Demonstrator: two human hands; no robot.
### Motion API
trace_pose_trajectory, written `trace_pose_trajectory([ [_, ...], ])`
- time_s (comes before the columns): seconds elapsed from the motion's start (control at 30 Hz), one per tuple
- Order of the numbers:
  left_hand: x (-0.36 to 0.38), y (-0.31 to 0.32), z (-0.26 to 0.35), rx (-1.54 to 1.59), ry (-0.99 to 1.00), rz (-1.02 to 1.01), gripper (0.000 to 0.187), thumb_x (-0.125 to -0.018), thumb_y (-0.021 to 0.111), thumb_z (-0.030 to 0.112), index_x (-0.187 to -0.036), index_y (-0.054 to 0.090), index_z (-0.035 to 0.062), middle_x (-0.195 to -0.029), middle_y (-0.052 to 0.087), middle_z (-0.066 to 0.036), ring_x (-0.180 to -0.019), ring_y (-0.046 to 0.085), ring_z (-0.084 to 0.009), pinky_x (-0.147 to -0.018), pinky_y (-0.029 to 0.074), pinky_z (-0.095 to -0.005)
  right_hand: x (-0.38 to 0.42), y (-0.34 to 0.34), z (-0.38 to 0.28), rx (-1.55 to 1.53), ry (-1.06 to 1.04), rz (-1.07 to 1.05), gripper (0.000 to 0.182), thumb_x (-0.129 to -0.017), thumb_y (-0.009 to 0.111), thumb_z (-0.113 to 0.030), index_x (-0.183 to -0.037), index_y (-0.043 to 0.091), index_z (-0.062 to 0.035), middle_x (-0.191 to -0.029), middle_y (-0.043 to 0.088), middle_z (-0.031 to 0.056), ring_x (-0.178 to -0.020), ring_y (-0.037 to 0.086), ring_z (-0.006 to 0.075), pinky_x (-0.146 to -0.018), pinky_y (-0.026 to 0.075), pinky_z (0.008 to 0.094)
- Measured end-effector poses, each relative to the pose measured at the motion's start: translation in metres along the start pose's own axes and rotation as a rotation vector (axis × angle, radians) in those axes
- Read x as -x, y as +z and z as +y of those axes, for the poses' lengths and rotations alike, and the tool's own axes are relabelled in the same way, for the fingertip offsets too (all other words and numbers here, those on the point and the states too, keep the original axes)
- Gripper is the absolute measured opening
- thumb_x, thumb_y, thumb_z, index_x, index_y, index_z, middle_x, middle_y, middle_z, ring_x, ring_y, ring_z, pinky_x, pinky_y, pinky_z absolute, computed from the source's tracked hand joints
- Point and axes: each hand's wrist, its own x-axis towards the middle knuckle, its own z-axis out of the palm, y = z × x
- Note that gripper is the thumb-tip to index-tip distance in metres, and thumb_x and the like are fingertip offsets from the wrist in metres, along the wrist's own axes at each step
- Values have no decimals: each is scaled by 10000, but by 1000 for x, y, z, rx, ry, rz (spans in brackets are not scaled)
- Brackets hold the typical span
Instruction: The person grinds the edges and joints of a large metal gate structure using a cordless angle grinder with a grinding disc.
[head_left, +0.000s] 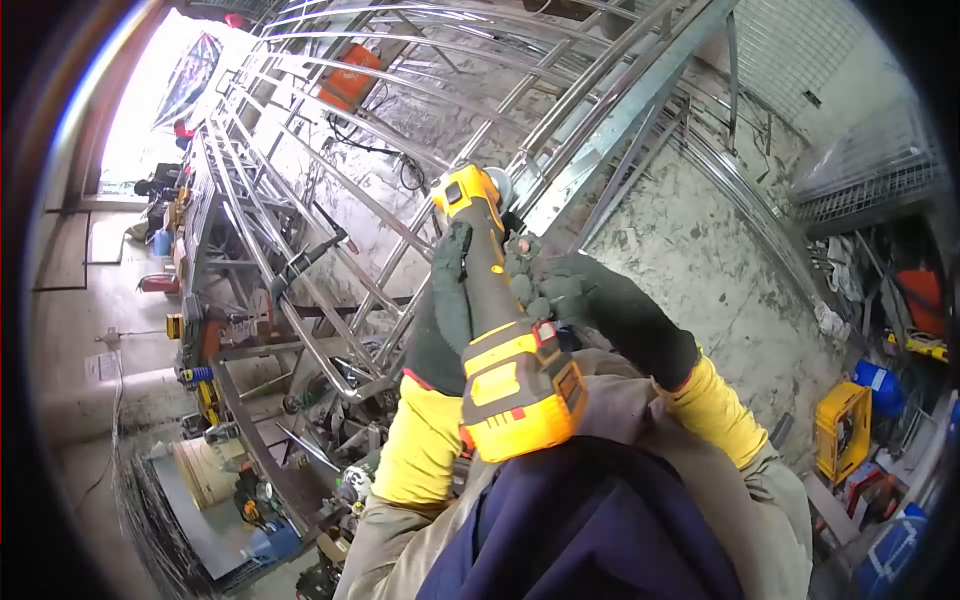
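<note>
A yellow and black cordless angle grinder [492, 265] lies between my gloved hands, its battery end toward my body. The grinding disc [500, 188] at its far end sits right at the metal tubes of a welded frame [570, 110]. My left hand [440, 305], in a dark glove with a yellow cuff, is wrapped along the left side of the grinder's body. From the other side my right hand [555, 285] closes on the grinder just behind its head, fingers curled.
Long shiny tubes of a frame [330, 165] stretch across the upper left. An orange box [350, 77] rests on the stained floor beyond. A cluttered bench [250, 430] stands at the left. On the right are a yellow crate [843, 432] and a wire mesh rack [870, 195].
</note>
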Motion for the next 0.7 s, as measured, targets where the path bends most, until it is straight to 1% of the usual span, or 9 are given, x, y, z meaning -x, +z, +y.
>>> trace_pose_trajectory([
  [0.1,-20,-25,-21,255,-160,-171,485,-1073,654,525,-1269,617,82,-1167,693,-134,-917,706,-265,-792,627,-442,7,-12,-12,402,-306,-24,356,-1042,680,-202,-1360,658,-45,-1232,693,123,-1160,655,287,-1038,542,374],
  [0.13,-9,-4,-17,406,-307,-293,491,-1076,643,530,-1270,602,81,-1126,687,-121,-916,702,-280,-795,622,-440,9,-15,-20,261,-199,-15,367,-1001,693,-164,-1352,667,-60,-1249,695,118,-1179,648,282,-1037,541,367],
  [0.17,-24,-14,-35,360,-194,-219,463,-1114,588,495,-1279,599,63,-1117,687,-117,-932,694,-275,-828,608,-432,11,-18,-29,124,-90,-3,388,-960,705,-126,-1343,675,-74,-1266,697,113,-1197,640,277,-1036,541,361],
  [0.23,-25,-21,-65,202,-113,-63,398,-1150,536,427,-1265,603,52,-1117,676,-88,-973,682,-260,-871,590,-412,16,-24,-46,235,-10,52,353,-984,690,-126,-1329,673,-58,-1252,713,97,-1167,657,234,-1037,535,349],
  [0.3,-18,-18,-102,282,-27,-136,351,-1174,496,371,-1242,618,49,-1141,663,-53,-1008,666,-214,-912,574,-383,6,-26,-72,279,183,184,294,-1083,629,-183,-1335,668,-37,-1215,726,77,-1104,652,169,-1008,533,335],
  [0.37,-7,6,-92,119,54,-206,303,-1130,579,315,-1301,571,65,-1076,652,-36,-886,645,-147,-798,569,-351,-4,-5,-103,247,228,198,336,-1154,564,-280,-1333,661,-13,-1166,726,43,-1043,618,110,-976,524,312],
  [0.43,-10,14,-97,-24,15,-166,316,-1090,643,279,-1309,563,65,-967,649,-7,-807,652,-146,-741,560,-334,-16,-3,-119,618,265,128,389,-1168,548,-330,-1362,653,-11,-1164,718,25,-1015,602,86,-916,511,282],
  [0.63,-21,24,-95,-81,12,-162,501,-969,737,254,-1323,488,2,-1045,724,-195,-953,750,-353,-833,570,-481,-67,33,-131,783,547,250,534,-1128,624,-404,-1475,615,2,-1140,708,6,-974,606,67,-827,496,251],
  [0.7,-26,27,-99,-191,16,-170,495,-968,725,248,-1313,468,4,-1093,722,-247,-1014,737,-436,-867,556,-541,-82,42,-130,810,486,322,547,-1118,638,-417,-1474,618,-2,-1138,713,8,-972,620,72,-831,501,249],
])
